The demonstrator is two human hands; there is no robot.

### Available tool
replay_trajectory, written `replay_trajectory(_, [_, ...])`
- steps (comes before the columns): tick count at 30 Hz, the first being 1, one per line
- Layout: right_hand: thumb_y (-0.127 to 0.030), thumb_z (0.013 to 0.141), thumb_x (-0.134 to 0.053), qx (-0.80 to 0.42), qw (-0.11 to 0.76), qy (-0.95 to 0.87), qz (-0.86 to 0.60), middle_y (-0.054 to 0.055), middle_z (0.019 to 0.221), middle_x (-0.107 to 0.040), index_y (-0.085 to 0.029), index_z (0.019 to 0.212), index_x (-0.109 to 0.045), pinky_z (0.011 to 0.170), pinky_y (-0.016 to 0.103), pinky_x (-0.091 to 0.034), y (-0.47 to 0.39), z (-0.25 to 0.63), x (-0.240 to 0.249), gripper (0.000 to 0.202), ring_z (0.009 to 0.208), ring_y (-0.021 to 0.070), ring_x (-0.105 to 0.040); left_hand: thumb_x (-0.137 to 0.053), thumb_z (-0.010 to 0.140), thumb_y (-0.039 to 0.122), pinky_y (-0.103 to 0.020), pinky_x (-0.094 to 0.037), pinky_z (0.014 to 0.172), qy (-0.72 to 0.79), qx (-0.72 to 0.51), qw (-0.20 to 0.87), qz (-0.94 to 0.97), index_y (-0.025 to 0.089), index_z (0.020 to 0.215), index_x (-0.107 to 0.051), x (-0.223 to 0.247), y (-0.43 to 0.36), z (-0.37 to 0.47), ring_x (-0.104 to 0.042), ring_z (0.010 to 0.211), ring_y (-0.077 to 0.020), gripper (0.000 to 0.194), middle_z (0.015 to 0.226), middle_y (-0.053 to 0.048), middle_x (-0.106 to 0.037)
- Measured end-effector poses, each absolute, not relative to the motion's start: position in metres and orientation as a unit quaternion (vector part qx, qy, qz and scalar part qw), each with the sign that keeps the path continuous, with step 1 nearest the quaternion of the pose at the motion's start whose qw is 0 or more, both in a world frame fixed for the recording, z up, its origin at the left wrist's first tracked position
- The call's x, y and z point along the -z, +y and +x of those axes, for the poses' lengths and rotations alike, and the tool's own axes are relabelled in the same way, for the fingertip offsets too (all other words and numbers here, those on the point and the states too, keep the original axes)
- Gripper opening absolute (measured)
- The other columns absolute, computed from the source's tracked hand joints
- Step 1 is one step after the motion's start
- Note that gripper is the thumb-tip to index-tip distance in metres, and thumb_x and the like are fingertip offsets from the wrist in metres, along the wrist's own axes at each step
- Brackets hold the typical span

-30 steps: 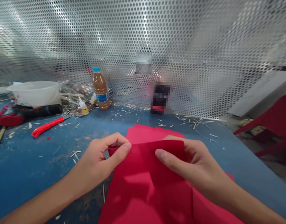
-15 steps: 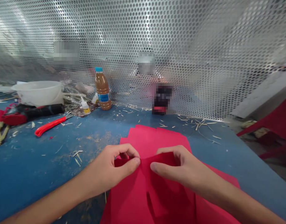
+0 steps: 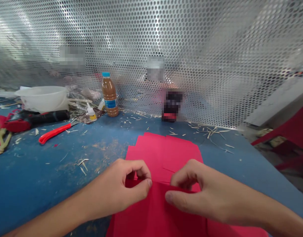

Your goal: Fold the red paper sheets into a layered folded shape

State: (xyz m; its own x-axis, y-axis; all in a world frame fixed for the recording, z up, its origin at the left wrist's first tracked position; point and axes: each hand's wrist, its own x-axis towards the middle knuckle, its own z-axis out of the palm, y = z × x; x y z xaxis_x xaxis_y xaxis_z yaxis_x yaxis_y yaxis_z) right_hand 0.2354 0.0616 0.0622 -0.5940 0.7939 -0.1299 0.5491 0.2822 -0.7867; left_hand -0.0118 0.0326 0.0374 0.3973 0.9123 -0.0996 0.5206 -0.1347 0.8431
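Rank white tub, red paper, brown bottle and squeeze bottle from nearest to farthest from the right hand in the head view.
1. Red paper, touching the right hand
2. Brown bottle, ahead and left
3. Squeeze bottle, left of that
4. White tub, further left

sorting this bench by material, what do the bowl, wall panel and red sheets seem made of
Bowl: probably plastic, smooth; milky, slightly see-through white.
Wall panel: metal, shiny; bright streaks between rows of holes.
Red sheets: paper or thin card, matt; flat, crisp-edged.
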Motion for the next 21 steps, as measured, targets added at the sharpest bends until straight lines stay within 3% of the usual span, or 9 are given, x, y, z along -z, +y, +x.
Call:
replay_trajectory(9, [-0.028,0.091,-0.063,-0.460,0.148,-0.791,-0.376,0.000,0.073,-0.072,-0.026,0.083,-0.080,0.049,0.025,-0.044,0.055,0.223,-0.067,0.019,0.064,0.0168,-0.061,-0.057,0.090,0.020,-0.025,-0.033,0.057,0.475,-0.202,0.443,0.733,0.022,0.083,-0.065,-0.038,0.027,-0.006,-0.045,0.063,-0.0117,0.011,0.068,0.007,-0.052])
replay_trajectory(14, [-0.024,0.094,-0.059,-0.462,0.150,-0.782,-0.392,0.001,0.087,-0.077,-0.025,0.087,-0.077,0.058,0.026,-0.047,0.053,0.221,-0.056,0.019,0.079,0.0185,-0.067,-0.058,0.094,0.025,-0.025,-0.033,0.056,0.478,-0.202,0.426,0.741,0.024,0.086,-0.065,-0.038,0.025,-0.006,-0.046,0.063,-0.0119,0.010,0.070,0.007,-0.054])
replay_trajectory(21, [-0.028,0.099,-0.058,-0.433,0.167,-0.795,-0.390,-0.001,0.085,-0.076,-0.024,0.088,-0.072,0.068,0.029,-0.049,0.051,0.215,-0.055,0.018,0.079,0.0175,-0.066,-0.062,0.094,0.021,-0.024,-0.037,0.062,0.473,-0.242,0.393,0.751,0.025,0.087,-0.063,-0.041,0.023,-0.007,-0.049,0.069,-0.0114,0.008,0.075,0.008,-0.058])
